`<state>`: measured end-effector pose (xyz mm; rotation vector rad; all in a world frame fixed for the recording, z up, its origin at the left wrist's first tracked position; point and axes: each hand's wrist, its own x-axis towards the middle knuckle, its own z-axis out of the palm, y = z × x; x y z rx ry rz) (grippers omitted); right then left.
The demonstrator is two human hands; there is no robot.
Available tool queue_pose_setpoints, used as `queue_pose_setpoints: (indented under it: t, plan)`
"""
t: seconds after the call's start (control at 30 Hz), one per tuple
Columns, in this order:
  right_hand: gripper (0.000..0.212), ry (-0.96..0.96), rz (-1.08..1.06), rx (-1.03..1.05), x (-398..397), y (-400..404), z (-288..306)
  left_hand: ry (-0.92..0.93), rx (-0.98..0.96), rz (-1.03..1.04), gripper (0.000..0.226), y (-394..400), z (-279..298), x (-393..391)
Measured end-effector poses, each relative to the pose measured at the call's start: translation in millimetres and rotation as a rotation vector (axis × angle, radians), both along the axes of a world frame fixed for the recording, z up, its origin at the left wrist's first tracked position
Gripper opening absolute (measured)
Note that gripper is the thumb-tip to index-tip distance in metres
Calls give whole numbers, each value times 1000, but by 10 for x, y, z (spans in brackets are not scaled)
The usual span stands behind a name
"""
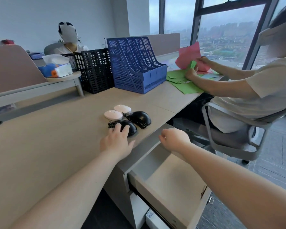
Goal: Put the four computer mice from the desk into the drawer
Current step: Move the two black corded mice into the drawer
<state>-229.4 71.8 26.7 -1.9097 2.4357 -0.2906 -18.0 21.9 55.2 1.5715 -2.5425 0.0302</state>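
Note:
Several computer mice sit in a cluster near the desk's right edge. Two are white: one [113, 114] on the left and another [122, 108] behind it. Two are black with bundled cables: the far one [141, 117] and the near one [132, 128]. My left hand [116, 141] rests on the near black mouse, fingers spread over its top, not closed around it. My right hand [174, 139] hovers loosely curled and holding nothing above the open drawer [172, 180], which is pulled out below the desk edge and looks bare inside.
A blue file rack [135, 65] and a black mesh rack [96, 70] stand at the back of the desk [48, 138]. A tissue box [59, 67] sits on a shelf at left. A seated person [248, 90] sorts green and pink papers [186, 63] at right.

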Motion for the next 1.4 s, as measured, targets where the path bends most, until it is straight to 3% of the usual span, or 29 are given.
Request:
queue_pose_setpoints:
  t: [0.1, 0.3, 0.5, 0.6, 0.83, 1.23, 1.4]
  plan:
    - [36, -130, 25, -180, 126, -282, 107, 47, 84, 86, 82, -184, -33, -24]
    - [67, -291, 54, -145, 344, -788, 169, 78, 188, 124, 94, -513, -76, -183]
    - [72, -350, 89, -38, 364, -1149, 143, 21, 220, 98, 70, -759, -151, -340]
    - [62, -244, 111, 6, 352, -1203, 111, -1, 142, 75, 57, -747, -126, -359]
    - [50, -240, 103, -31, 280, -1017, 124, 82, 75, 71, 38, -635, -36, -319]
    - [46, -409, -1, -50, -173, -91, 227, -8, 3, -58, 36, 227, 313, -602]
    - [44, -457, -37, -33, -392, 388, -14, -81, 17, -213, 36, 776, 129, -831]
